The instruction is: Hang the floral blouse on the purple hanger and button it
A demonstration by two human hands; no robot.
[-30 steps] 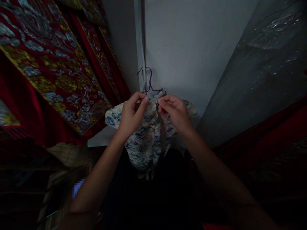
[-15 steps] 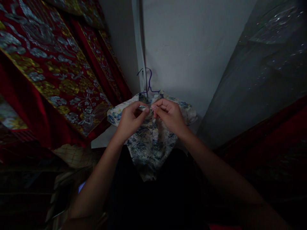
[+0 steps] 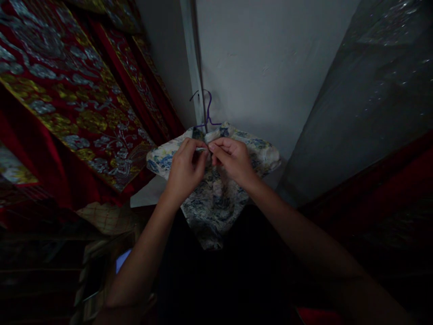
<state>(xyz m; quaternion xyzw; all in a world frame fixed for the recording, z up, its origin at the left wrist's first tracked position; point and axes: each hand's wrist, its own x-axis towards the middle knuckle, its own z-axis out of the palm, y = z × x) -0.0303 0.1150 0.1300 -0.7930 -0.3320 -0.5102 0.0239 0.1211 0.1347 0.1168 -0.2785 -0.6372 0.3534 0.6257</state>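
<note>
A white shirt [image 3: 216,207] with a blue and yellow floral print hangs from a purple hanger [image 3: 209,110] in front of me. My left hand [image 3: 189,164] pinches the shirt's front just under the collar, thumb against forefinger. Close beside it, my right hand [image 3: 232,158] pinches the same front edge, and the fingertips of both hands nearly meet. Any button between them is too small and dark to make out. Below my hands the shirt's lower part narrows and lies over dark cloth at my lap.
Red cloth [image 3: 91,104] with gold and silver embroidery hangs at the left. A pale wall [image 3: 270,67] with a vertical strip [image 3: 192,58] stands behind the hanger. Shiny clear plastic [image 3: 365,104] covers something at the right. A small lit screen [image 3: 122,260] shows at lower left.
My left thumb has come up closer to its forefinger at the shirt front. Both hands stay at the collar, and the view has shifted slightly.
</note>
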